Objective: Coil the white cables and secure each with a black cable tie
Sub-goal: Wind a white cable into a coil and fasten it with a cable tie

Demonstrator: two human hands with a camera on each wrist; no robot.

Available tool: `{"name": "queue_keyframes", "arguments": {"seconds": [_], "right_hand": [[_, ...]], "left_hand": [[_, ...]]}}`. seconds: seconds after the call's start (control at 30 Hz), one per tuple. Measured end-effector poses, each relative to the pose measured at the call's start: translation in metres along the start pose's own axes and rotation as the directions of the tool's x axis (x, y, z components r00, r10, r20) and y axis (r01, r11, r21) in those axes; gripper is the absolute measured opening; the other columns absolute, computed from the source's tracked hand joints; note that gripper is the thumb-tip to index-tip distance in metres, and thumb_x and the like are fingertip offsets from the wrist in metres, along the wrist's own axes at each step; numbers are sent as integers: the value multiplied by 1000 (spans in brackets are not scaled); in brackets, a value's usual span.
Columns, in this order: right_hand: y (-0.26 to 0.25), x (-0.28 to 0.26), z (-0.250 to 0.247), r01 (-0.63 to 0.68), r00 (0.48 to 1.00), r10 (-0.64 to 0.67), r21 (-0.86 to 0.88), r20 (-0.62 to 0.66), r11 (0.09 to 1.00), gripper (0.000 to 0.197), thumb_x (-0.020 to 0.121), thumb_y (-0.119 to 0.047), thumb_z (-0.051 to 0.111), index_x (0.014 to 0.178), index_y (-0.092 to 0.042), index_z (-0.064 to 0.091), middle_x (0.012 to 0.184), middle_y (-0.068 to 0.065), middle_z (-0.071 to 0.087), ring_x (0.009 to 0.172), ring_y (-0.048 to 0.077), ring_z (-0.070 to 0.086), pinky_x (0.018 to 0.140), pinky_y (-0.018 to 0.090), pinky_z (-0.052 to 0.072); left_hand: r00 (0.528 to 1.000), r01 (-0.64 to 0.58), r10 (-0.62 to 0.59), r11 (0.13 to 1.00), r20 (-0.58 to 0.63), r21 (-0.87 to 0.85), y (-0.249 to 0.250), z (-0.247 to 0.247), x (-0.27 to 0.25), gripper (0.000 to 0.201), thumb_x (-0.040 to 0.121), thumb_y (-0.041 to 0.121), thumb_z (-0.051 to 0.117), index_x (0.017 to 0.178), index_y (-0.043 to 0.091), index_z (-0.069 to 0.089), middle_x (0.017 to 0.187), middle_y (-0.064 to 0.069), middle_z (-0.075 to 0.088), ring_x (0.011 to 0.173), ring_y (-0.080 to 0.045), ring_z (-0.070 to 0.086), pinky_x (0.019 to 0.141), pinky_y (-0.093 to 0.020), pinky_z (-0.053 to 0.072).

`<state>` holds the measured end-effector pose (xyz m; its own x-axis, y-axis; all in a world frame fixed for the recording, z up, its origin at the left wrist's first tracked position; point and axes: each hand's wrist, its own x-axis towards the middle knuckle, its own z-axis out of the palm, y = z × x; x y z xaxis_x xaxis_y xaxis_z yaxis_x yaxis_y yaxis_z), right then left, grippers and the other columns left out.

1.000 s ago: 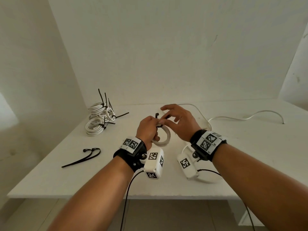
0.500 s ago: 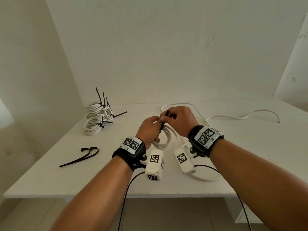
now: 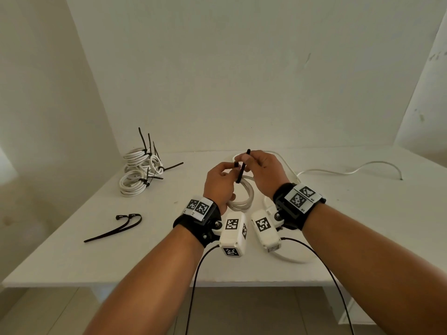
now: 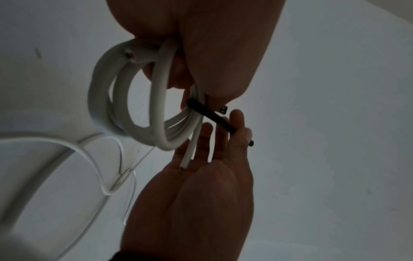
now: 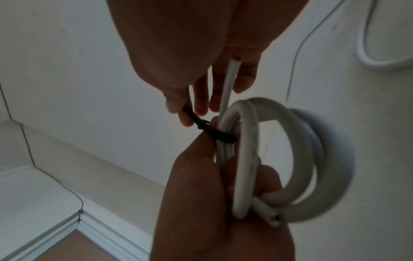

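A small coil of white cable (image 3: 245, 198) hangs above the table's middle. My left hand (image 3: 231, 170) grips it at the top, fingers curled round the bundled turns (image 5: 243, 159). A black cable tie (image 3: 242, 170) wraps the bundle just past those fingers (image 4: 196, 109). My right hand (image 3: 245, 160) pinches the tie's tail (image 5: 190, 113) between thumb and fingertips, and the tail's tip sticks up past them. One loose cable end (image 4: 187, 159) points toward my right palm. The tie's head (image 4: 223, 109) shows beside my left thumb.
Several tied coils (image 3: 140, 172) with black tie tails sticking up lie piled at the back left. Spare black ties (image 3: 118, 228) lie at the front left. A loose white cable (image 3: 350, 169) snakes across the right of the white table (image 3: 72, 262); another loop (image 3: 292, 259) lies under my wrists.
My right hand went from spread fingers over the coil to pinching the tie's tail, then drew it upward. Both hands and the coil rose slightly.
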<state>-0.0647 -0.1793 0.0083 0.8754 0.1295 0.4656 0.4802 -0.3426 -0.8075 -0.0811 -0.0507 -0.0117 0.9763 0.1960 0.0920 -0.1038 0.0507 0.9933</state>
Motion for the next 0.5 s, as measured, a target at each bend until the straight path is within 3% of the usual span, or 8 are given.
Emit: {"name": "queue_keyframes", "arguments": {"seconds": [0.1,0.23,0.33,0.4,0.5], "right_hand": [[-2,-4,-2,-28,998,34,118,-49,993,21,99,-21,54,107,-20,74,75,-9,68,70,4,60,69,13,46],[-8,-6,-9,-123,982,155,259,-106,958,26,88,-22,72,111,-18,60,77,4,75,64,7,66,61,15,50],[-9,-5,-14,-146,985,156,134,-72,980,19,82,-25,78,94,-14,68,75,2,75,62,8,67,63,22,54],[-8,-5,-15,-129,991,130,7,-31,992,10,79,-26,78,82,-18,74,73,-3,74,67,8,69,69,26,57],[-10,-8,-17,-100,995,104,-188,9,977,8,81,-27,74,76,-22,77,72,-8,73,71,5,66,63,17,50]], "left_hand": [[998,27,-30,998,-48,-49,0,4,2,9,94,16,61,85,18,63,68,-3,54,45,-14,35,39,-20,30],[997,63,-68,992,-41,-109,-1,9,3,15,94,12,60,79,14,58,66,-4,58,46,-16,31,37,-18,28],[998,57,-60,996,-36,-68,-1,12,2,18,94,11,57,76,13,57,68,-8,59,45,-17,33,37,-18,28],[998,55,-57,997,-26,-55,-1,13,0,18,94,13,57,76,13,56,69,-10,58,43,-16,34,37,-18,28],[998,61,-63,996,-19,-63,-5,13,-3,19,94,16,60,76,13,56,64,-6,60,39,-13,35,37,-18,27]]}}
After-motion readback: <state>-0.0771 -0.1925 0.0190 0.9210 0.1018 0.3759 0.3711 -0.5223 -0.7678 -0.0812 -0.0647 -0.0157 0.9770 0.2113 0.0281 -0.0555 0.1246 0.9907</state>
